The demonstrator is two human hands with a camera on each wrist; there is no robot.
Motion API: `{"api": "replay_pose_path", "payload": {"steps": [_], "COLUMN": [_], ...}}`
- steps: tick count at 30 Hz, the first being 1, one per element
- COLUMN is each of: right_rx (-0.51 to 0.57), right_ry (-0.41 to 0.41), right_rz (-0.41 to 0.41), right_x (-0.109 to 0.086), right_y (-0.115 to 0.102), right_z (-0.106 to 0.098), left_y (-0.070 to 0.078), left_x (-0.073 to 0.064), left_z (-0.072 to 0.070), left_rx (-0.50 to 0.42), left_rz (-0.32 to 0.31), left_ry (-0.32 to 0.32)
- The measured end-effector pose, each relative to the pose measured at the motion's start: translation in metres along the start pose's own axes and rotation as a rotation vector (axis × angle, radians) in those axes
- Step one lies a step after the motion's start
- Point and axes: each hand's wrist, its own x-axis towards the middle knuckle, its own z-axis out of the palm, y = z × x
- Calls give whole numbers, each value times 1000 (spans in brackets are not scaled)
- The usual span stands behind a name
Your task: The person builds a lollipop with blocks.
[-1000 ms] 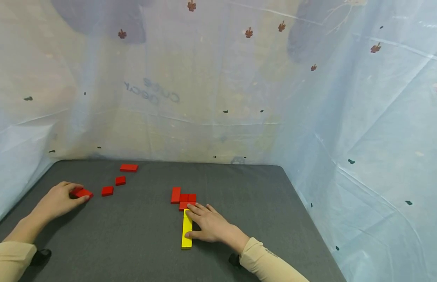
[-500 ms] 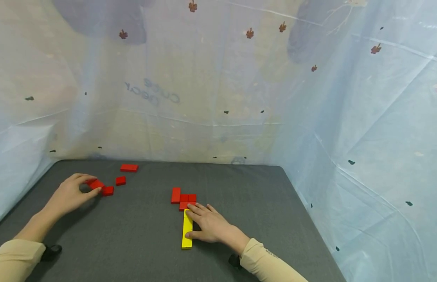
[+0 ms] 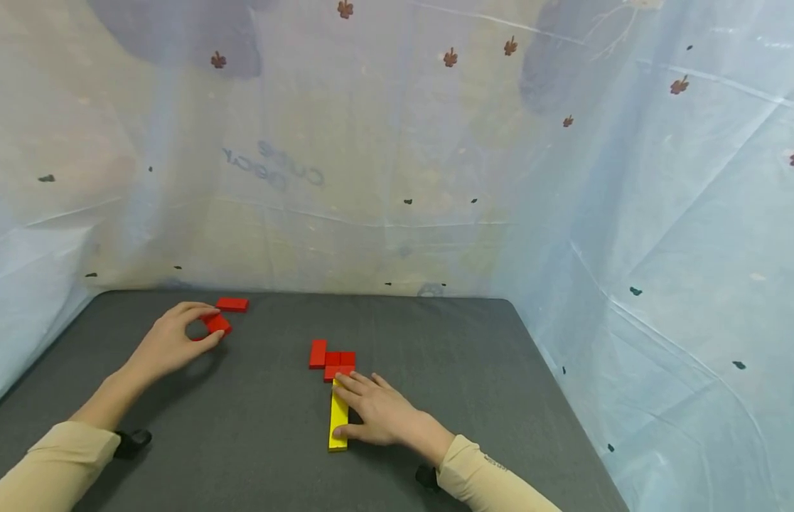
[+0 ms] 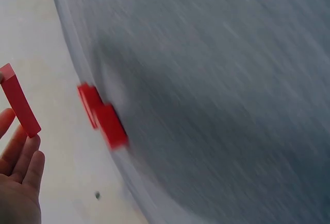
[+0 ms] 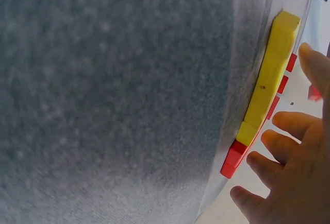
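Observation:
My left hand [image 3: 166,345] pinches a flat red rectangular block [image 3: 217,323] between thumb and fingertips, raised over the far left of the table. In the left wrist view, that held block [image 4: 19,100] is tilted on end. A sliver of another red block [image 3: 197,338] shows under the hand, mostly hidden. My right hand [image 3: 384,414] lies with spread, fairly straight fingers over a long yellow block [image 3: 338,412], thumb on its near part. Its fingertips reach a flat red block [image 3: 339,371] at the yellow strip's far end, where a short yellow piece [image 5: 247,133] also shows.
Two small red square blocks [image 3: 340,358] and an upright-lying red rectangle [image 3: 318,353] adjoin the arrangement. Another red rectangle [image 3: 232,304] lies near the far edge of the grey table [image 3: 435,355]. A patterned plastic curtain [image 3: 371,178] hangs behind and to the right.
The left hand has carried its red block rightward and away from me, past the small red blocks, lifting it. The right hand stays on the yellow block.

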Motion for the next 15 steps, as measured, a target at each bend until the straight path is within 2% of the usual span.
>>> {"api": "replay_pose_path", "payload": {"steps": [8, 15], "right_rx": [-49, -34], "right_ry": [6, -26], "right_rz": [-42, -52], "right_x": [-5, -5], "right_y": [-6, -6], "right_z": [2, 3], "left_y": [27, 45], "left_x": [19, 33], "left_z": [19, 36], "left_rx": [-31, -51], "left_rz": [68, 113], "left_ry": [-7, -39]}}
